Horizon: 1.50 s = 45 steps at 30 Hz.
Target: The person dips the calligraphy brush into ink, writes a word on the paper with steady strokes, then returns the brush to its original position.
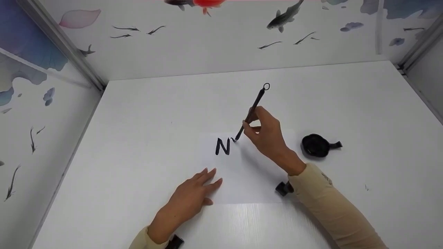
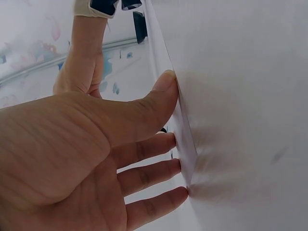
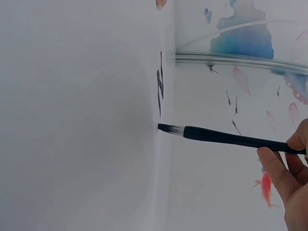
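My right hand (image 1: pixel 268 133) pinches a dark ink brush (image 1: pixel 256 101) by the handle, with a small hanging loop at its top end. In the right wrist view the brush's bristles (image 3: pixel 168 128) are black at the tip and pale near the ferrule. The tip meets the white paper (image 1: pixel 249 180) just right of a black letter N (image 1: pixel 222 146), where a short dark mark shows. My left hand (image 1: pixel 190 195) rests on the paper's left edge, fingers spread and fairly straight. In the left wrist view its thumb and fingertips (image 2: pixel 166 79) press along the sheet's edge.
A small black ink dish (image 1: pixel 315 145) with a short handle stands right of the paper on the white table (image 1: pixel 138 114). White panels (image 1: pixel 225 45) painted with fish and petals rise behind and at the left. Black wrist devices (image 1: pixel 283 188) sit at both sleeves.
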Tool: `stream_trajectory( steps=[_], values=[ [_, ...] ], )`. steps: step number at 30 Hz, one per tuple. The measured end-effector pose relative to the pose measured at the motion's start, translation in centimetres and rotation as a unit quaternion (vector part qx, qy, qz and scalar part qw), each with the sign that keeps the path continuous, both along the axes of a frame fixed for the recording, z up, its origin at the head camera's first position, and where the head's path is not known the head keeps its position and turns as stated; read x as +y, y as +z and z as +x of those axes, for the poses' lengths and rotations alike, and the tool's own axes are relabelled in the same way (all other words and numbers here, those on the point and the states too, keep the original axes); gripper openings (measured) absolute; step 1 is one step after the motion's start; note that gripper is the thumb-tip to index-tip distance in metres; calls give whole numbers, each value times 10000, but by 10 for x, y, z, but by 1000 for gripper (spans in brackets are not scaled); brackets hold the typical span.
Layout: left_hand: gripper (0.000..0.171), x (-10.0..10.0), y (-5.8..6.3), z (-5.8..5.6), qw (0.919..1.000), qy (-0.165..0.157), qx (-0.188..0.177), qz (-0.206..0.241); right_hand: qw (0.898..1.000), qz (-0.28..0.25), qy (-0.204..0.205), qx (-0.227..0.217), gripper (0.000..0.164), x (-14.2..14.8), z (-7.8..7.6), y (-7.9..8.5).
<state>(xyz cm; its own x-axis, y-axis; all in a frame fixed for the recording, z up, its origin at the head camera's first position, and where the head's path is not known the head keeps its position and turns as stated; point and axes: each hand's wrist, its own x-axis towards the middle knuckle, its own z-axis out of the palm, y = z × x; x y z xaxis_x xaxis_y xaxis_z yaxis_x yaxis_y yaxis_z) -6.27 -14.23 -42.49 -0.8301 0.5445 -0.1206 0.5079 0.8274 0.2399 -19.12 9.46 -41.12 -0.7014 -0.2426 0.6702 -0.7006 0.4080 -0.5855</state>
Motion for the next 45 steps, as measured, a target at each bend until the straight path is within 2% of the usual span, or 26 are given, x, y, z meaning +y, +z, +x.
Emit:
stream_trajectory(
  steps=[23, 35, 41, 45],
  values=[
    [60, -2, -1, 0, 9999, -56, 48, 152, 9995, 198, 245, -11, 22, 0, 4, 8],
    [61, 0, -1, 0, 10000, -25, -44, 30, 9987, 413, 260, -173, 21, 1, 8, 12],
    [61, -1, -1, 1, 9999, -36, 88, 95, 9981, 303, 483, -230, 22, 1, 9, 15],
    [61, -1, -1, 1, 9999, 7, 16, 101, 9975, 308, 590, -215, 21, 2, 8, 15]
  ],
)
